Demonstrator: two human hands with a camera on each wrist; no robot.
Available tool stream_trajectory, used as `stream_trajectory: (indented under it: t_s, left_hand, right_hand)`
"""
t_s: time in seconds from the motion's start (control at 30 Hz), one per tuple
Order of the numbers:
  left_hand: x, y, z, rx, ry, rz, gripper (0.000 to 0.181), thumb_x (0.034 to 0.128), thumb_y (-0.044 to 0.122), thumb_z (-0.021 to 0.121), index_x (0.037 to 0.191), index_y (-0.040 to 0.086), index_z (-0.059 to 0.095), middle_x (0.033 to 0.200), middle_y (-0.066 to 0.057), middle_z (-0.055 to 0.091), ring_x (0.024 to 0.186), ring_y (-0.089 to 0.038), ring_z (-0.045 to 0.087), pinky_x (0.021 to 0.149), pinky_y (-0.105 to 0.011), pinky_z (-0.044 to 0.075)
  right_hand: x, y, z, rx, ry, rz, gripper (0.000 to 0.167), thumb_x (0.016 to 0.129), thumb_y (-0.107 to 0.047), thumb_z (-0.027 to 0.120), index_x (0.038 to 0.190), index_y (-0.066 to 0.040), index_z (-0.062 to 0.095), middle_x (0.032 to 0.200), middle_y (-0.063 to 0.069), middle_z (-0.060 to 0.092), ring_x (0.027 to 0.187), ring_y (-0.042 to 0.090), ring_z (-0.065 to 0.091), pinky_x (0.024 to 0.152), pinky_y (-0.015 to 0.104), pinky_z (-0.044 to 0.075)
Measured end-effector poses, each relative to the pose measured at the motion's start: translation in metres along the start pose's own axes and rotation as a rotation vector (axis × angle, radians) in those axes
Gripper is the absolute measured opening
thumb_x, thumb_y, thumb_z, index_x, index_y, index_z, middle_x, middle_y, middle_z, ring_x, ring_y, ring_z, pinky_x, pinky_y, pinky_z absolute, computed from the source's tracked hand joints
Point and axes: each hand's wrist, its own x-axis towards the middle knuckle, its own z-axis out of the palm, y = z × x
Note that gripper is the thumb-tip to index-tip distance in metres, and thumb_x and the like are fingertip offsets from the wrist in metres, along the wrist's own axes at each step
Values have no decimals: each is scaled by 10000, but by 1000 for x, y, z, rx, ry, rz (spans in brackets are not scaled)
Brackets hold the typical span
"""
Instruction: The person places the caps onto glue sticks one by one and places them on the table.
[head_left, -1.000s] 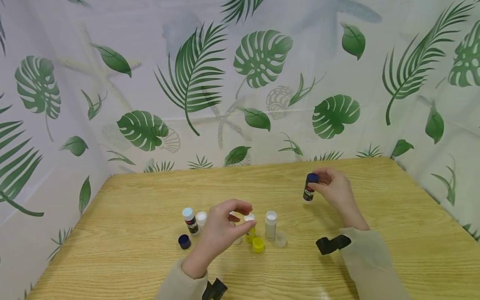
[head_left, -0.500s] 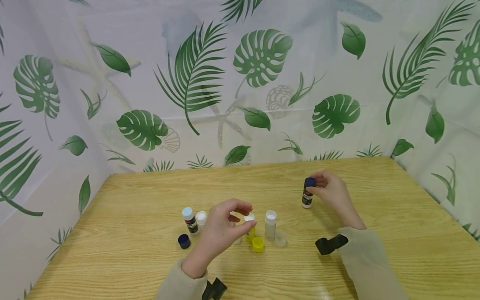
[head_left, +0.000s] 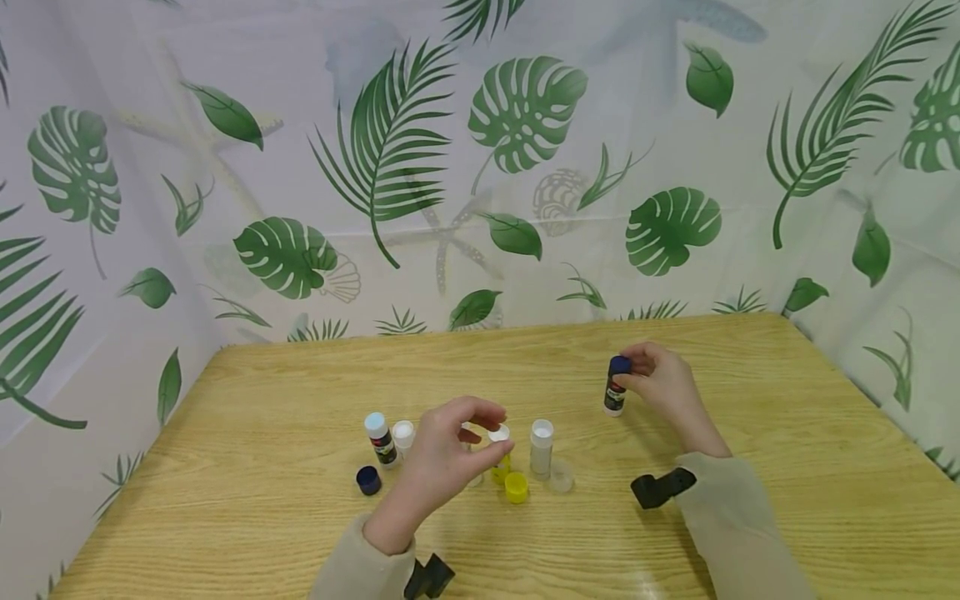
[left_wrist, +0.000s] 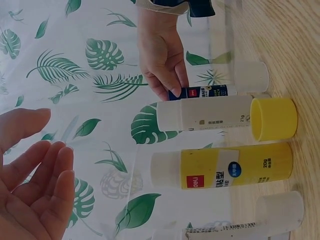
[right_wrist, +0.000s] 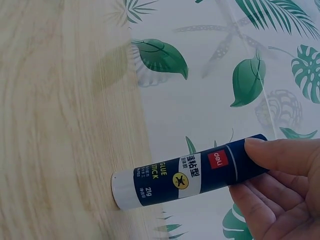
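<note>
My right hand (head_left: 667, 382) pinches the dark blue cap of a navy glue stick (right_wrist: 185, 172). It stands upright on the wooden table, apart from the others. My left hand (head_left: 450, 450) hovers over the group of glue sticks, thumb and fingers apart, with nothing seen between them. Uncapped sticks stand around it: a yellow glue stick (left_wrist: 235, 167), a white glue stick (head_left: 542, 450) at its right, and a black-labelled glue stick (head_left: 381, 440) at its left. Another white-topped stick (head_left: 403, 435) is partly hidden behind the left hand.
Loose caps lie in front of the sticks: a dark blue cap (head_left: 368, 480), a yellow cap (head_left: 516, 487) and a translucent cap (head_left: 562, 477). A leaf-patterned cloth (head_left: 525, 200) hangs behind the wooden table (head_left: 262, 400).
My right hand has lowered the navy glue stick slightly, from tilted to upright on the table; over the last half second it stays there. My left hand has kept its place.
</note>
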Motion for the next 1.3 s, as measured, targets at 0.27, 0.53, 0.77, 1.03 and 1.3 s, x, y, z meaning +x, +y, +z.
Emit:
stream_trajectory:
  t_s: [0.27,0.53,0.77,1.03,1.3]
  left_hand:
    - [0,0,0,-4,-13,5,212,776,119,684,975,75,624,923,-6,618,818,-183,575,661,-260,475]
    - [0,0,0,-2,-12,2,208,775,121,685,969,74,627,916,-7,618,815,-187,579,659,-260,474]
    - [0,1,0,-2,-10,1,204,771,106,686,964,71,629,910,-8,618,806,-152,577,658,-302,485]
    - [-1,1,0,-13,-16,0,201,775,111,684,964,69,631,915,-40,620,811,-179,582,660,-299,485]
    - [-1,1,0,-9,-19,-5,205,771,112,687,964,74,631,913,-27,621,809,-182,584,656,-254,474]
  right_hand:
    - [-1,-1,-1,22,-19,14,370,832,-57,602,1152,85,483,1107,283,513,998,373,512,824,441,428]
    - [-2,-1,-1,35,-34,24,378,844,-55,586,1175,85,470,1135,291,493,1025,379,495,844,444,415]
    - [-2,0,-2,41,-37,17,398,845,-67,585,1189,90,458,1149,297,482,1037,384,488,849,445,412]
    - [-1,-1,-2,30,-38,19,404,850,-82,581,1196,82,456,1156,296,476,1046,388,477,848,454,408]
    - [-1,-1,-2,22,-43,26,412,849,-88,582,1204,78,453,1164,291,475,1051,386,475,849,454,408]
